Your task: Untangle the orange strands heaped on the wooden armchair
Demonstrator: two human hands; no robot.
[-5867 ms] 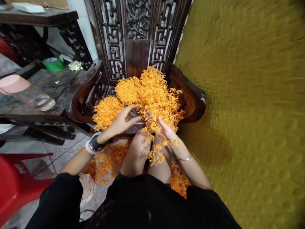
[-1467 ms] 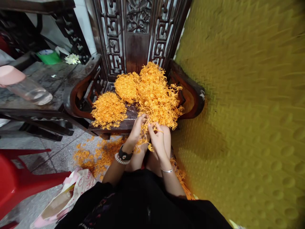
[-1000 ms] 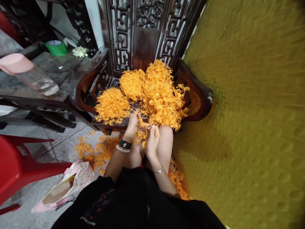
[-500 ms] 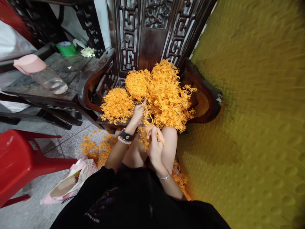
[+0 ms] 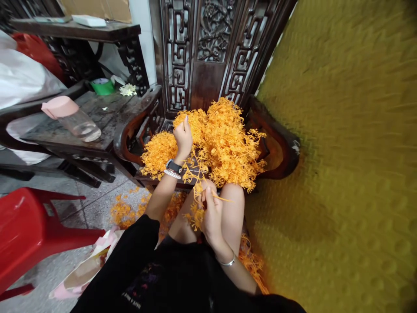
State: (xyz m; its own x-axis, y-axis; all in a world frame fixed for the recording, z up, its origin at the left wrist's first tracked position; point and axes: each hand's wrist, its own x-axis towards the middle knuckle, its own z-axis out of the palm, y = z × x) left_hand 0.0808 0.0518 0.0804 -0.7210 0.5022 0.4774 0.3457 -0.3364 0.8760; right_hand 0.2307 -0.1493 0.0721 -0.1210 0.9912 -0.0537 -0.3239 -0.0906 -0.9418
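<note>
My right hand [image 5: 212, 216] pinches an orange plastic sprig [image 5: 197, 191] above my knees; its thin stem points right and its branched ends hang to the left. My left hand [image 5: 183, 136] is raised over the chair seat with fingers pinched together; whatever they hold is hidden. Behind that hand lies a middle pile [image 5: 198, 121] of small orange pieces. A lower pile [image 5: 158, 153] of similar pieces sits to its left. The largest heap [image 5: 231, 145], of tangled orange sprigs, fills the right side of the seat.
The dark carved wooden chair [image 5: 210, 78] stands before me. A side table [image 5: 94, 104] bears a pink-lidded bottle [image 5: 80, 119] and green tape [image 5: 102, 87]. Orange bits [image 5: 125, 213] litter the floor near a red stool [image 5: 22, 230] and a bag [image 5: 81, 274]. Yellow textured sheeting [image 5: 342, 152] lies right.
My left hand has moved up and away from the sprig toward the middle pile. My right hand keeps hold of the sprig, almost in place. The view has tilted slightly upward.
</note>
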